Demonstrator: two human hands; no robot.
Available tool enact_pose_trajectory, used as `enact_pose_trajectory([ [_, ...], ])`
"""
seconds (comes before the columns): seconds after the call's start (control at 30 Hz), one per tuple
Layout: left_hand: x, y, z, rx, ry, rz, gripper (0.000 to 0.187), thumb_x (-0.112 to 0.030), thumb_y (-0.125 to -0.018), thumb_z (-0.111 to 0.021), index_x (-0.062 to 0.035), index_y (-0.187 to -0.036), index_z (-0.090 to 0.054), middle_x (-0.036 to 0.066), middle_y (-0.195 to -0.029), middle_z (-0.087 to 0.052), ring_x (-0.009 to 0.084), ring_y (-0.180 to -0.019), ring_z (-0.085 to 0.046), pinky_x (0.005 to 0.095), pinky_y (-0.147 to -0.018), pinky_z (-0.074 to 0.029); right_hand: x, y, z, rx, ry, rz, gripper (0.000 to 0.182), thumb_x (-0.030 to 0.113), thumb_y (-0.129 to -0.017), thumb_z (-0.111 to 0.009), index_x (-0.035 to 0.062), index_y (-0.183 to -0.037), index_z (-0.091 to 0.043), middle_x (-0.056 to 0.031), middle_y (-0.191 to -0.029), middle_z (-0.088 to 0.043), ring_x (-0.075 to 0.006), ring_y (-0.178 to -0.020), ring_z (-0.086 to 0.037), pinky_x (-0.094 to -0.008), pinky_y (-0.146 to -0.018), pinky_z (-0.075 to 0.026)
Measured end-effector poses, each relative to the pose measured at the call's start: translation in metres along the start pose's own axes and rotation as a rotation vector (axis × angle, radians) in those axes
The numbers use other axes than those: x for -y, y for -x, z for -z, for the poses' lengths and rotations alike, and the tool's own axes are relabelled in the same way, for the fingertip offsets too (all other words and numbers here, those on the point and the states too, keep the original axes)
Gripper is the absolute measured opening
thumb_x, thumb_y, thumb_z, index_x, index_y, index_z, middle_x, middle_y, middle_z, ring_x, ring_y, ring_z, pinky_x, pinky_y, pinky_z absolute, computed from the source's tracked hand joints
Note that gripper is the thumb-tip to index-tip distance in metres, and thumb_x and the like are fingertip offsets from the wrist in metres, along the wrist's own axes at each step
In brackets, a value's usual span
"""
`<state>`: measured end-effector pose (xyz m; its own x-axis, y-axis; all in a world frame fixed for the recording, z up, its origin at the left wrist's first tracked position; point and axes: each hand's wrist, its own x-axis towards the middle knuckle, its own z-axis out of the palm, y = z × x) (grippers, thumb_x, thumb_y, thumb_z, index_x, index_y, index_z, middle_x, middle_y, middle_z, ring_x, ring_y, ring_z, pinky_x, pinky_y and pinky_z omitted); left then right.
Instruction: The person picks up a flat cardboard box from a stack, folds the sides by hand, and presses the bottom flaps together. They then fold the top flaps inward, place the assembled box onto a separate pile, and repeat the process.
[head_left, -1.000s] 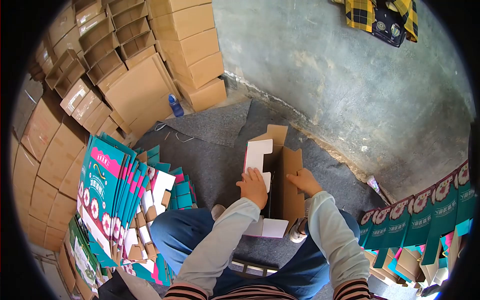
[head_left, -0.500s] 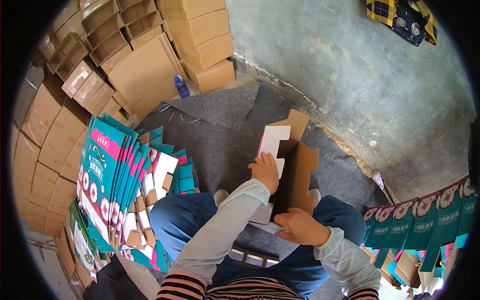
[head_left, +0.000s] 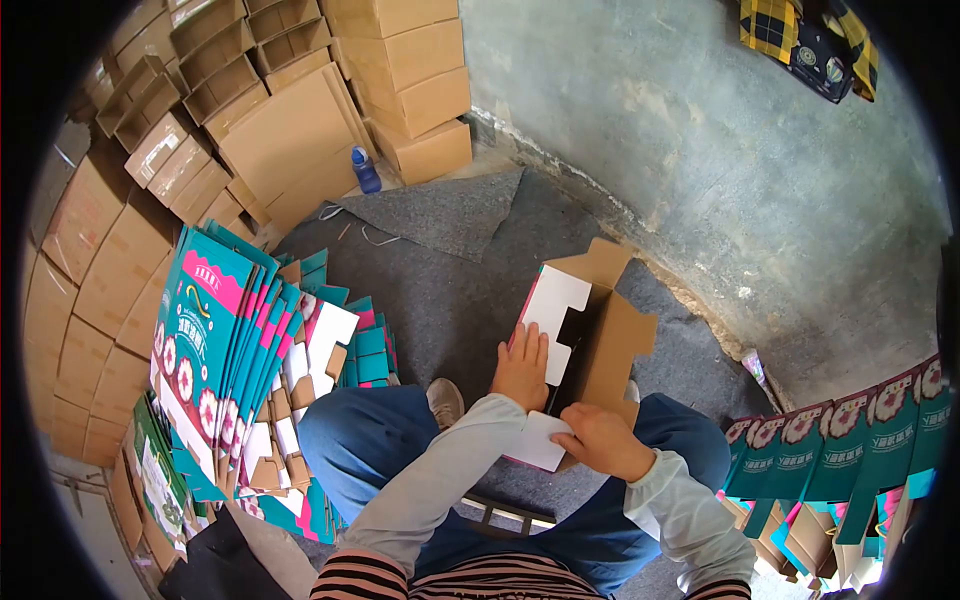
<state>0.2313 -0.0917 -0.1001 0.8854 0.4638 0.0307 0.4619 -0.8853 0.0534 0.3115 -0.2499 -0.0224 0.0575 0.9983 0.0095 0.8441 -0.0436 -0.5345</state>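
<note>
Clock positions are read on my head view from its centre, 12 at the top. The open carton [head_left: 610, 357] stands at 4 o'clock on the dark floor covering [head_left: 420, 300], its mouth facing up and its interior brown. I find its flaps unfolded: the white side flap [head_left: 556, 300] at the carton's own 9 o'clock, the brown end flap [head_left: 597, 263] at its 12, the white end flap [head_left: 537, 441] at its 6.

My left hand [head_left: 522, 372] is laid open, fingers spread, against the carton's 9 o'clock side. My right hand [head_left: 607, 443] is part closed at the near end, thumb on the white end flap and fingers bent at the rim; whether it pinches the board I cannot tell. A shoe [head_left: 445, 403] is near the carton's 8 o'clock.

Elsewhere I record the flattened printed cartons [head_left: 205, 345] leaning between 8 and 9 o'clock, the green printed cartons [head_left: 835, 445] in a row near 4, the stacked brown cartons [head_left: 415, 70] near 11, with the blue bottle [head_left: 366, 172] beside them
</note>
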Motion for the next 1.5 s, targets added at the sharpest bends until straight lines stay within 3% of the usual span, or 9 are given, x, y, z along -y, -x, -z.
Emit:
enact_pose_trajectory([
  [0.33, 0.021, 0.037, 0.017, -0.031, 0.418, -0.059, 0.081, -0.058, -0.079, -0.058, -0.0012, -0.135, -0.042, 0.021, -0.147, -0.027, 0.0361, -0.138, -0.019, 0.0546, -0.107, -0.021, -0.026, -0.024, 0.004, 0.021, 0.179, -0.215, 0.046, 0.028, -0.075, -0.071, -0.0007, -0.104, -0.052, -0.0208, -0.106, -0.051, -0.0355, -0.097, -0.055, -0.0434, -0.079, -0.048],
  [0.4, 0.011, 0.051, 0.022, -0.056, 0.337, -0.056, 0.09, -0.065, -0.075, -0.058, -0.0004, -0.136, -0.041, 0.021, -0.147, -0.027, 0.0364, -0.138, -0.019, 0.0573, -0.107, -0.019, -0.07, -0.043, -0.007, -0.374, 0.188, -0.137, 0.054, 0.026, -0.076, -0.069, -0.0042, -0.116, -0.049, -0.0248, -0.113, -0.051, -0.0414, -0.105, -0.052, -0.0443, -0.091, -0.044],
  [0.53, 0.014, 0.056, 0.029, -0.015, 0.257, -0.046, 0.101, -0.07, -0.069, -0.06, 0.0006, -0.138, -0.038, 0.022, -0.148, -0.025, 0.0377, -0.139, -0.019, 0.0593, -0.107, -0.017, -0.153, -0.113, 0.018, -0.816, -0.169, -0.508, 0.063, 0.034, -0.085, -0.059, -0.0061, -0.131, -0.042, -0.028, -0.128, -0.047, -0.0416, -0.114, -0.048, -0.0423, -0.098, -0.038],
  [0.63, 0.016, 0.058, 0.025, -0.018, 0.254, -0.063, 0.102, -0.069, -0.069, -0.061, 0.001, -0.138, -0.037, 0.022, -0.148, -0.025, 0.0381, -0.138, -0.019, 0.0613, -0.106, -0.017, -0.186, -0.129, 0.041, -0.614, -0.631, -0.434, 0.056, 0.037, -0.087, -0.056, -0.0002, -0.128, -0.05, -0.0254, -0.13, -0.048, -0.0373, -0.116, -0.05, -0.0411, -0.097, -0.04],
  [0.77, 0.013, 0.059, 0.025, -0.041, 0.251, -0.068, 0.096, -0.065, -0.071, -0.062, 0.0007, -0.137, -0.039, 0.022, -0.147, -0.026, 0.0377, -0.138, -0.019, 0.0614, -0.105, -0.018, -0.183, -0.125, 0.06, -0.215, -0.345, -0.501, 0.043, 0.035, -0.083, -0.062, 0.006, -0.116, -0.059, -0.0208, -0.123, -0.054, -0.0343, -0.114, -0.053, -0.0402, -0.094, -0.042],
  [0.97, -0.018, 0.075, 0.017, -0.177, 0.063, -0.189, 0.078, -0.05, -0.073, -0.067, 0.0008, -0.128, -0.047, 0.021, -0.141, -0.036, 0.0353, -0.134, -0.03, 0.0562, -0.105, -0.023, -0.14, -0.124, 0.04, -0.158, 0.303, -0.543, 0.055, 0.037, -0.075, -0.072, 0.0147, -0.121, -0.052, -0.0175, -0.11, -0.058, -0.0352, -0.095, -0.062, -0.0421, -0.083, -0.05],
  [1.1, -0.064, 0.103, 0.032, -0.142, 0.516, -0.188, 0.059, -0.035, -0.078, -0.064, 0.001, -0.122, -0.05, 0.019, -0.133, -0.044, 0.0335, -0.126, -0.04, 0.0527, -0.102, -0.029, -0.136, -0.122, 0.043, -0.09, 0.34, -0.566, 0.066, 0.041, -0.072, -0.073, 0.0168, -0.127, -0.047, -0.0195, -0.109, -0.058, -0.034, -0.096, -0.062, -0.0423, -0.08, -0.052],
  [1.33, -0.084, 0.108, 0.006, -0.218, 0.264, -0.089, 0.038, -0.016, -0.083, -0.05, 0.0027, -0.116, -0.054, 0.015, -0.125, -0.051, 0.03, -0.12, -0.046, 0.0505, -0.099, -0.033, -0.145, -0.099, 0.055, -0.098, 0.279, -0.63, 0.065, 0.042, -0.071, -0.073, 0.0129, -0.123, -0.049, -0.0204, -0.103, -0.062, -0.0353, -0.097, -0.062, -0.0445, -0.082, -0.05],
  [1.5, -0.027, 0.101, 0.034, -0.301, 0.303, -0.072, 0.032, -0.01, -0.08, -0.05, -0.001, -0.11, -0.058, 0.012, -0.119, -0.055, 0.029, -0.116, -0.049, 0.0475, -0.097, -0.036, -0.156, -0.061, 0.069, -0.097, 0.213, -0.662, 0.054, 0.036, -0.073, -0.07, 0.0038, -0.113, -0.053, -0.0216, -0.093, -0.065, -0.0365, -0.092, -0.063, -0.0448, -0.08, -0.049],
])
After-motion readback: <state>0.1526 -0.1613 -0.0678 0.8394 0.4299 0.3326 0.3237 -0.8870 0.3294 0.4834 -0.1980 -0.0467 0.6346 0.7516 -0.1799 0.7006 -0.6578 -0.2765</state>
